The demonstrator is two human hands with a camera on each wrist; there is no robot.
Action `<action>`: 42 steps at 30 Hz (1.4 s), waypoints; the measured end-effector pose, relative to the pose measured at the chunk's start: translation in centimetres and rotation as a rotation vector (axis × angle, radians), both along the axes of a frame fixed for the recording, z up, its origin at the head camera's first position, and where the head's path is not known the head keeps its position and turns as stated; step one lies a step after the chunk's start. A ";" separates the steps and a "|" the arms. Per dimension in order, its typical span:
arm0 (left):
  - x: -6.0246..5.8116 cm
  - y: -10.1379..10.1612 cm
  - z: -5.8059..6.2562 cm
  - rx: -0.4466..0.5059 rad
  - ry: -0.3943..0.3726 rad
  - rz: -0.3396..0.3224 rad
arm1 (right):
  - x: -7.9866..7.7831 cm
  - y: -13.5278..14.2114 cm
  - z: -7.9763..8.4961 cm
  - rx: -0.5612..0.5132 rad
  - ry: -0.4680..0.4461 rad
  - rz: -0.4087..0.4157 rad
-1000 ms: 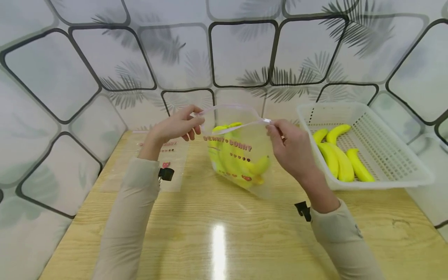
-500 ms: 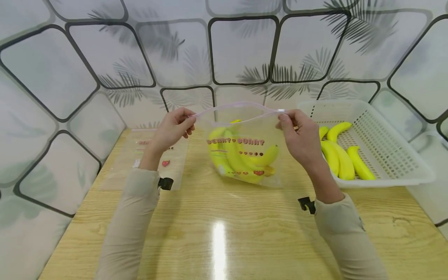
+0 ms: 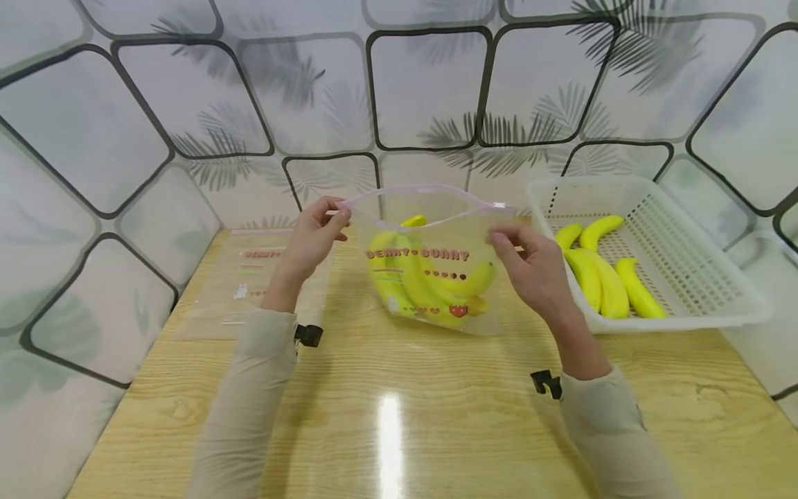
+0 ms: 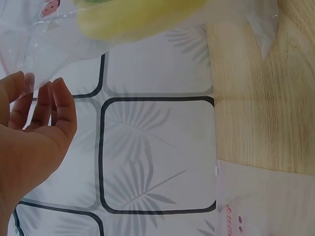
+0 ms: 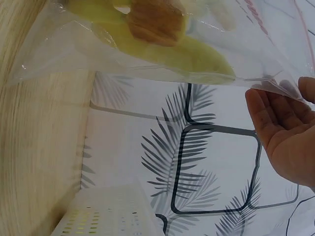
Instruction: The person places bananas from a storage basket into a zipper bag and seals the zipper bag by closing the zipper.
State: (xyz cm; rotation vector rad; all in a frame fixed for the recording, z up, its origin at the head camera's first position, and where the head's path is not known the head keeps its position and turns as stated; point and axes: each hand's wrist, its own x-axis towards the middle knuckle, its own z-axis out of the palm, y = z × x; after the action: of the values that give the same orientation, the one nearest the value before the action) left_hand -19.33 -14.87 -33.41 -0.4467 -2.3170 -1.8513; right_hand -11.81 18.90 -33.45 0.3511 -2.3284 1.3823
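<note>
A clear zip bag [image 3: 436, 235] with pink "Berry Bunny" print hangs upright at mid-table, its pink-edged mouth gaping. Inside it lie several yellow bananas [image 3: 411, 277]. My left hand [image 3: 309, 242] pinches the bag's upper left corner between thumb and fingers. On the other side my right hand [image 3: 535, 267] pinches the right edge, a little below the white slider [image 3: 499, 205]. In the left wrist view the left hand [image 4: 42, 130] grips the plastic film at its corner. The right wrist view has the right hand's [image 5: 288, 130] thumb and fingers on the bag's side edge.
A white perforated basket [image 3: 717, 277] with several bananas [image 3: 614, 291] stands at the right of the wooden table [image 3: 349, 402]. A second, flat zip bag [image 3: 215, 291] lies at the left, partly behind the left arm. A patterned backdrop [image 3: 430, 90] rises behind.
The bag has swung round to face me more squarely, its mouth drawn wider as the hands moved apart. My right hand has slid from beside the slider down the bag's right edge.
</note>
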 end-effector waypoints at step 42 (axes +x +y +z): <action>2.2 4.0 -2.9 0.125 0.513 0.361 | -4.7 -2.6 -3.9 -0.415 0.109 -0.203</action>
State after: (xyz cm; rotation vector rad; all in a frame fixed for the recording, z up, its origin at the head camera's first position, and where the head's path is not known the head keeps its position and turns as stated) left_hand -17.18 -10.88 -36.31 -0.3958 -1.7928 -1.4850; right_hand -16.48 16.29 -37.30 0.0603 -1.8695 1.6460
